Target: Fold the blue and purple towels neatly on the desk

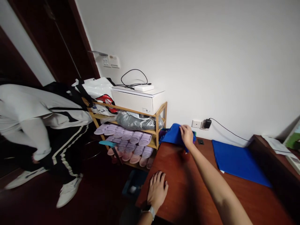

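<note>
At the far left corner of the brown desk point(178, 181), my right hand point(187, 135) pinches the edge of a blue cloth point(173, 135). Part of that cloth hangs over a bundle of coloured things that I cannot make out. My left hand point(157, 189), with a watch at the wrist, lies flat on the desk's left edge, fingers spread and holding nothing. A second blue cloth point(240, 164), flat and folded, rests on the right part of the desk.
A wooden rack point(157, 131) with rows of slippers point(137, 137) stands beyond the desk; a white box point(138, 98) and a white bag point(100, 90) sit on it. A black plug point(207, 123) is in the wall. Another person point(47, 125) bends over at the left.
</note>
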`<state>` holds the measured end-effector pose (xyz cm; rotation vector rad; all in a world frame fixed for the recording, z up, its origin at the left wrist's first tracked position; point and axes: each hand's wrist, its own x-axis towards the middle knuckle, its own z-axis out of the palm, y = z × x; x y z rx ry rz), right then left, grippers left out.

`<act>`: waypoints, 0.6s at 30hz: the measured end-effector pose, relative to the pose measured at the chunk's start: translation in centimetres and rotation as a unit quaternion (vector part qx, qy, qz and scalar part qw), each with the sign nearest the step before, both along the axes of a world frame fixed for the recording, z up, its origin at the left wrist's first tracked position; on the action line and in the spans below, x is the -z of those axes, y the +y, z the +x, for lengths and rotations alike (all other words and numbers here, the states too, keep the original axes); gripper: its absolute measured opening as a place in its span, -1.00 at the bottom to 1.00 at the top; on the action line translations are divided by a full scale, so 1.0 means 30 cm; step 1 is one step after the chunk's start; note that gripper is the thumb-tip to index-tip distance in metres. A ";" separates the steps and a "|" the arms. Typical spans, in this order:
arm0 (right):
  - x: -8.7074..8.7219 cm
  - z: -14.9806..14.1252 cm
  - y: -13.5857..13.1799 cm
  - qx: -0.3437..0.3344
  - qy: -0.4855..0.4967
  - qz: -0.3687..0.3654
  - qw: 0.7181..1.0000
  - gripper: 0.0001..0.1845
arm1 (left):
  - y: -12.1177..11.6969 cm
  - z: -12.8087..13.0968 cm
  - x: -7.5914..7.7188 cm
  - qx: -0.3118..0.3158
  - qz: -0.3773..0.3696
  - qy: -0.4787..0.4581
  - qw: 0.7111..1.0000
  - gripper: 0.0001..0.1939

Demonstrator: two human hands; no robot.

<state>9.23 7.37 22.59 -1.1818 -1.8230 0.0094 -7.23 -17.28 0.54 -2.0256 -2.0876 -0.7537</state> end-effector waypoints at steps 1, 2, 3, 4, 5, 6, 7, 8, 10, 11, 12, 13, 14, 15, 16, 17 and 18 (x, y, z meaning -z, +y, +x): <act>-0.088 0.014 -0.004 0.001 0.043 0.029 0.999 -0.44 | 0.002 0.000 0.000 0.001 0.000 -0.002 1.000 -0.56; -0.177 0.028 -0.013 0.001 0.069 0.056 0.996 -0.43 | 0.004 0.000 0.000 0.001 0.000 -0.003 1.000 -0.56; -0.264 0.040 -0.027 -0.001 0.079 0.084 0.993 -0.43 | 0.007 0.000 0.000 0.001 0.000 -0.005 1.000 -0.56; -0.346 0.053 -0.045 0.002 0.075 0.110 0.991 -0.44 | 0.010 -0.001 -0.001 0.000 0.000 -0.007 1.000 -0.56; -0.419 0.067 -0.066 0.009 0.056 0.132 0.990 -0.46 | 0.012 -0.001 -0.001 -0.001 0.000 -0.008 1.000 -0.57; -0.482 0.080 -0.090 0.019 0.028 0.146 0.989 -0.48 | 0.015 -0.001 -0.003 -0.001 0.000 -0.008 1.000 -0.57; -0.533 0.094 -0.115 0.030 -0.005 0.149 0.988 -0.49 | 0.017 0.000 -0.005 0.001 -0.002 -0.008 1.000 -0.57; -0.574 0.107 -0.141 0.039 -0.034 0.144 0.988 -0.51 | 0.019 0.001 -0.007 0.003 -0.004 -0.008 1.000 -0.57; -0.632 0.132 -0.200 0.050 -0.058 0.121 0.990 -0.52 | 0.020 0.003 -0.013 0.005 -0.008 -0.013 1.000 -0.57; -0.653 0.143 -0.233 0.051 -0.054 0.111 0.991 -0.52 | 0.019 0.004 -0.016 0.008 -0.010 -0.018 1.000 -0.57; -0.673 0.155 -0.268 0.048 -0.043 0.104 0.992 -0.52 | 0.018 0.004 -0.019 0.010 -0.011 -0.027 1.000 -0.58; -0.694 0.166 -0.306 0.036 -0.032 0.100 0.994 -0.52 | 0.016 0.003 -0.023 0.015 -0.012 -0.040 0.999 -0.58; -0.717 0.178 -0.346 0.014 -0.022 0.095 0.995 -0.52 | 0.015 0.000 -0.028 0.020 -0.013 -0.060 0.998 -0.60; -0.742 0.191 -0.387 -0.019 -0.016 0.088 0.996 -0.52 | 0.015 -0.006 -0.036 0.024 -0.015 -0.090 0.996 -0.62; -0.770 0.205 -0.429 -0.064 -0.014 0.077 0.995 -0.53 | 0.018 -0.013 -0.048 0.026 -0.018 -0.137 0.990 -0.64; -0.798 0.219 -0.470 -0.116 -0.017 0.058 0.991 -0.53 | 0.023 -0.020 -0.066 0.027 -0.022 -0.194 0.980 -0.65; -0.826 0.235 -0.510 -0.171 -0.026 0.032 0.984 -0.53 | 0.033 -0.028 -0.091 0.027 -0.027 -0.250 0.968 -0.64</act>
